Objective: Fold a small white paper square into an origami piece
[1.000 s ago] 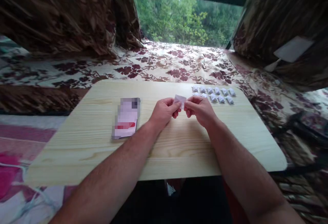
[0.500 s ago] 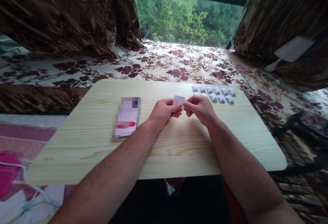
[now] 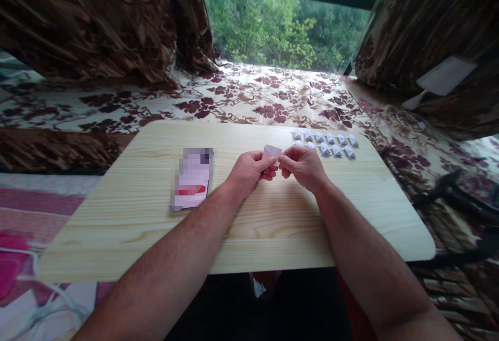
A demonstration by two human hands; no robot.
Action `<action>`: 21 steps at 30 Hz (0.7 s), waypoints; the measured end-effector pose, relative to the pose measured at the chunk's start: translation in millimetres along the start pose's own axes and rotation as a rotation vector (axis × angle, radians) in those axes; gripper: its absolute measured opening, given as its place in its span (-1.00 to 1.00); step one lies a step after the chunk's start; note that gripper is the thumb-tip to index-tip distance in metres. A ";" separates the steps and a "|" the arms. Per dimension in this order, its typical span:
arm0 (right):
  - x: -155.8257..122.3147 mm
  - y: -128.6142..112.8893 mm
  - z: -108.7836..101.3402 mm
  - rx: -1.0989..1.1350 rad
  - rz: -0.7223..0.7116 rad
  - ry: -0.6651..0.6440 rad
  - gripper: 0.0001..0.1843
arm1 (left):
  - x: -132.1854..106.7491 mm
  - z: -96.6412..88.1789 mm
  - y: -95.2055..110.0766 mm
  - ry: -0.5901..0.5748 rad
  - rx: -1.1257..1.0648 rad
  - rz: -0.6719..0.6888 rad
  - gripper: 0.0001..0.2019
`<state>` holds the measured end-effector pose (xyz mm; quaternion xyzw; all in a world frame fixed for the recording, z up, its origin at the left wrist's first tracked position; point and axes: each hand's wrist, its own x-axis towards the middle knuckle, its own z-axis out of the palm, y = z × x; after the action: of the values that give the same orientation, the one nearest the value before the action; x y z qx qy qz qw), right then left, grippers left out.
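Note:
A small folded piece of white paper (image 3: 272, 151) is held up above the middle of the table. My left hand (image 3: 251, 170) pinches its lower left part, thumb in front. With thumb and forefinger closed, my right hand (image 3: 303, 167) grips the paper's lower right corner; the fingertips cover that corner. Just beyond the right hand, two rows of small folded white paper pieces (image 3: 330, 138) lie on the table, each with a raised, pointed middle. The right hand partly hides the left end of the nearer row.
The pale wooden table (image 3: 128, 216) has rounded corners. A blurred-out, phone-like flat object (image 3: 191, 177) lies left of my hands. White cables (image 3: 58, 291) and a pink item (image 3: 13, 263) are at the lower left. A white lamp (image 3: 446, 76) stands at the right, near the curtain.
Almost nothing differs. My right hand has shifted very slightly to the left against the paper; the left hand and the paper stay in place.

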<state>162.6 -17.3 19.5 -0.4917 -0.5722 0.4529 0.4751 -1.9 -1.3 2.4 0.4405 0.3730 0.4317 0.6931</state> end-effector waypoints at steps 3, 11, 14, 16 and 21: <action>0.2 1.1 -0.1 0.006 -0.014 0.009 -0.71 | 1.1 -0.7 -1.2 -0.014 0.009 0.010 -0.75; -0.1 4.2 -1.8 0.106 -0.037 -0.035 -0.69 | -0.8 -1.1 1.6 -0.017 -0.064 -0.034 -0.71; -0.5 3.9 -1.7 0.108 -0.027 -0.037 -0.68 | -1.6 -1.5 3.5 -0.020 -0.087 -0.053 -0.72; -0.7 3.5 -1.6 0.094 -0.016 -0.033 -0.66 | -1.8 -2.1 4.3 -0.019 -0.093 -0.068 -0.73; -0.8 2.9 -1.5 0.066 -0.018 -0.024 -0.65 | -1.4 -3.6 4.3 -0.030 -0.102 -0.098 -0.74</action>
<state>164.6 -17.8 16.7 -0.4651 -0.5669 0.4733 0.4882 -6.8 -0.5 5.4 0.3924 0.3613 0.4090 0.7404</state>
